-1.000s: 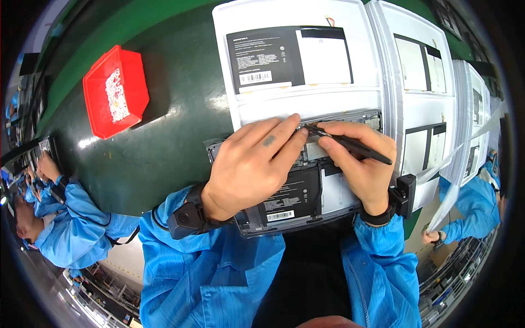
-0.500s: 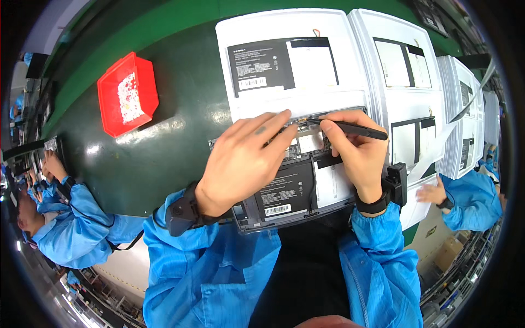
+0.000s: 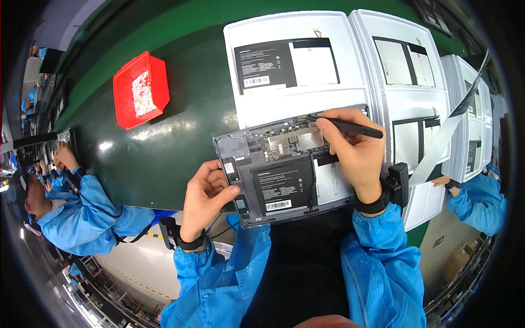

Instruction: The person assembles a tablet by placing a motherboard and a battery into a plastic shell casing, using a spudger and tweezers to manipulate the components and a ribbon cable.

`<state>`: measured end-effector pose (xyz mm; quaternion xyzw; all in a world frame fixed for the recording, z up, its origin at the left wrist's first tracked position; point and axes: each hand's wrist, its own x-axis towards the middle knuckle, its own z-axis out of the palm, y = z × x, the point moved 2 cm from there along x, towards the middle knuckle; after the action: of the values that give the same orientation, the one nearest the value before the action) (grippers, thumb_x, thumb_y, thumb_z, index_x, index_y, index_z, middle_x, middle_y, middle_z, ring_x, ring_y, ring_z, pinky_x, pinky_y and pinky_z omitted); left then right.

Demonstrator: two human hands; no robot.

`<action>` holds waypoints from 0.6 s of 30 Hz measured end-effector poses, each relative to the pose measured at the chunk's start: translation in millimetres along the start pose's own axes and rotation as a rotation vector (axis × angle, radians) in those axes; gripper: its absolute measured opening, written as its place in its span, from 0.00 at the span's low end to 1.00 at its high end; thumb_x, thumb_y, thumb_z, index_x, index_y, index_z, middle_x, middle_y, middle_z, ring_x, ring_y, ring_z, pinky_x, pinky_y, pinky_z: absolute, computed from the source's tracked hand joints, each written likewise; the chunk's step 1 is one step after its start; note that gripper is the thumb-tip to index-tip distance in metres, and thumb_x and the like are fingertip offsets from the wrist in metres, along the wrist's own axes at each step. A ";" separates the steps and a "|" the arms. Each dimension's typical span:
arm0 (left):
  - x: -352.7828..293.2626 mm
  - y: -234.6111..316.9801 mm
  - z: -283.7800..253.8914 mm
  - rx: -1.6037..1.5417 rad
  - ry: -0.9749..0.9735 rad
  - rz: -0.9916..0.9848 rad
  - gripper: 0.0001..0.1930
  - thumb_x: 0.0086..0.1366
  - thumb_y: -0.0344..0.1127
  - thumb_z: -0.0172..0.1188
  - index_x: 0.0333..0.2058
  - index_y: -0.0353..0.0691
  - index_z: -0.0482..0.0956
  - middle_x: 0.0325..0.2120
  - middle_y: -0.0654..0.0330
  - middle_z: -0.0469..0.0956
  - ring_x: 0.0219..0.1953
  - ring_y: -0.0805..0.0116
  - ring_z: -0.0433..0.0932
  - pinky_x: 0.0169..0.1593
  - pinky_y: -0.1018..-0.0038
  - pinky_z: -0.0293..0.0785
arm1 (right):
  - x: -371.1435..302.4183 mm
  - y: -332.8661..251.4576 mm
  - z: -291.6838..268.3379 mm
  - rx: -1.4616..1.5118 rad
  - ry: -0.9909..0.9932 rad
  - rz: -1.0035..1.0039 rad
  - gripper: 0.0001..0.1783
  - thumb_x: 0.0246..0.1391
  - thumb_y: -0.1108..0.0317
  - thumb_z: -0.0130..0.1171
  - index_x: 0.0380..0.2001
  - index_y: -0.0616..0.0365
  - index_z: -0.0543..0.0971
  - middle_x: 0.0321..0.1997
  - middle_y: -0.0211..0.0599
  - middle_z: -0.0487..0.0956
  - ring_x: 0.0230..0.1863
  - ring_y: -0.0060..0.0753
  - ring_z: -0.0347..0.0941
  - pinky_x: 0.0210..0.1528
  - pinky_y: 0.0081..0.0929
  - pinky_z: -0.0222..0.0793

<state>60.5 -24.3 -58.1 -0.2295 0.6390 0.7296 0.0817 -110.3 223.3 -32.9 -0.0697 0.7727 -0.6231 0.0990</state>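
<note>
An opened tablet (image 3: pixel 246 150) lies tilted slightly in front of me, its insides facing up. Its circuit board (image 3: pixel 287 143) runs along the far side, with a black-and-white battery (image 3: pixel 284 186) nearer to me. My left hand (image 3: pixel 208 199) grips the tablet's left edge, thumb on top and fingers curled at the side. Pinched in my right hand (image 3: pixel 355 150) is a pair of black tweezers (image 3: pixel 355 128). Their tips point left and reach the board's far edge; whether they hold anything is too small to tell.
White foam trays (image 3: pixel 290 24) holding batteries stand beyond the tablet and in stacks to the right. A red bin (image 3: pixel 143 90) of small white pieces sits on the green table (image 3: pixel 180 158). Co-workers in blue sleeves (image 3: pixel 87 213) are at left and right.
My left hand has left the board and moved down and left to the tablet's left edge, uncovering the board. My right hand keeps the tweezers at the board's far edge.
</note>
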 end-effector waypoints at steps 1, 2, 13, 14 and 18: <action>1.0 1.1 2.4 -0.105 -0.070 0.009 0.26 0.66 0.23 0.64 0.61 0.27 0.68 0.50 0.53 0.82 0.47 0.73 0.80 0.49 0.78 0.77 | 2.4 0.4 -0.8 0.088 -0.013 0.029 0.08 0.56 0.74 0.70 0.39 0.65 0.85 0.27 0.28 0.84 0.23 0.09 0.72 0.24 0.09 0.62; -3.7 7.0 1.6 -0.177 -0.212 -0.033 0.29 0.64 0.24 0.67 0.62 0.30 0.68 0.50 0.56 0.82 0.49 0.72 0.80 0.52 0.75 0.76 | 2.2 1.8 -0.9 0.173 -0.024 0.063 0.09 0.56 0.74 0.70 0.40 0.66 0.84 0.27 0.29 0.84 0.23 0.09 0.72 0.23 0.09 0.62; 12.5 94.5 -48.7 0.039 0.493 0.143 0.25 0.66 0.41 0.59 0.59 0.35 0.74 0.49 0.59 0.80 0.50 0.71 0.79 0.56 0.73 0.74 | -22.7 -0.6 -89.3 0.290 0.198 -0.171 0.09 0.61 0.77 0.62 0.44 0.67 0.79 0.41 0.44 0.84 0.19 0.15 0.66 0.22 0.14 0.60; 28.1 112.0 -59.7 -0.107 0.417 0.185 0.24 0.66 0.41 0.59 0.57 0.34 0.76 0.48 0.58 0.82 0.47 0.68 0.82 0.54 0.72 0.76 | -25.6 4.4 -92.7 0.239 0.208 -0.162 0.09 0.60 0.78 0.62 0.44 0.66 0.80 0.39 0.42 0.84 0.20 0.15 0.67 0.22 0.14 0.61; 119.6 195.0 -114.1 -0.296 0.235 0.227 0.17 0.65 0.42 0.63 0.47 0.35 0.81 0.40 0.56 0.85 0.42 0.63 0.85 0.50 0.68 0.82 | -31.6 18.8 -108.9 0.098 0.253 -0.090 0.09 0.57 0.79 0.65 0.42 0.65 0.82 0.31 0.31 0.81 0.22 0.13 0.70 0.24 0.13 0.62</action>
<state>-99.0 -188.9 54.9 -0.2490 0.5518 0.7882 -0.1104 -105.4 338.0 -27.0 -0.0204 0.7436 -0.6678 -0.0240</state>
